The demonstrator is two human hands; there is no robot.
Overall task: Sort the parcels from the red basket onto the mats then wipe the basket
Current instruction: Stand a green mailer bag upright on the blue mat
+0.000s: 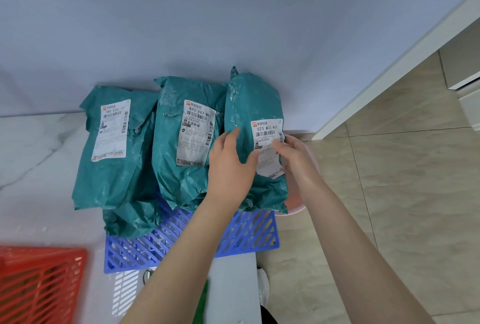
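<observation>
Rightmost teal parcel (249, 105) on the blue mat (233, 235): left hand (230, 168) lies flat on its front, right hand (294, 153) grips its right edge. Likely soft and slippery; hold both sides.

- Bright, even daylight fills the scene; shadows are soft and faint.
- A striped patch of light lies on the pale floor (39, 168) just beside the blue mat (233, 235).
- The glossy wrap of the right parcel (249, 105) shows small white glints.
- The wide lens bends the white trim (389, 64) near the edge.
</observation>
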